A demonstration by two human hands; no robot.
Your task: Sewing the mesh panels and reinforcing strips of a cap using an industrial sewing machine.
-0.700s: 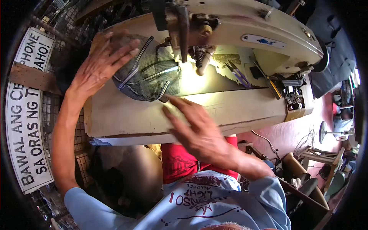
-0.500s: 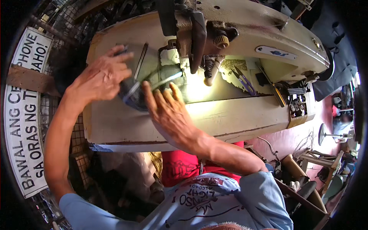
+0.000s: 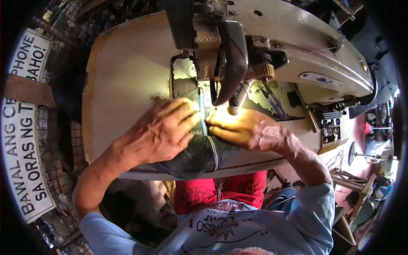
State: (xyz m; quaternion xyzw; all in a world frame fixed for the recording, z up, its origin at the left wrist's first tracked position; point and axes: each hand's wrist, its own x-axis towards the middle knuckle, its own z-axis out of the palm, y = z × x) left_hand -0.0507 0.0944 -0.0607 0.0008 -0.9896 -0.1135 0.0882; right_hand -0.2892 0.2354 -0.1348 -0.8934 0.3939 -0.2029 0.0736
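Observation:
A dark mesh fabric piece (image 3: 193, 153) with a pale striped binding strip lies under the sewing machine's needle area and hangs over the table's front edge. My left hand (image 3: 163, 127) rests on its left part, fingers bent and drawn together near the strip. From the other side my right hand (image 3: 244, 127) presses the cloth, its fingers close together beside the same strip. Both hands are closed on the fabric just in front of the sewing machine head (image 3: 229, 59). The needle is hidden behind the machine's dark lever, and the fingers' undersides cannot be seen.
Purple-handled thread snips (image 3: 276, 104) and a yellow-handled screwdriver (image 3: 312, 121) lie to the right under the machine arm. A small tray of bobbins (image 3: 330, 129) sits at the table's right end. A white sign (image 3: 25, 157) hangs on wire mesh at left.
The mesh piece has turned, so its strip now runs toward me. My left hand has come down onto it from the left. My right hand has shifted to the fabric's right side.

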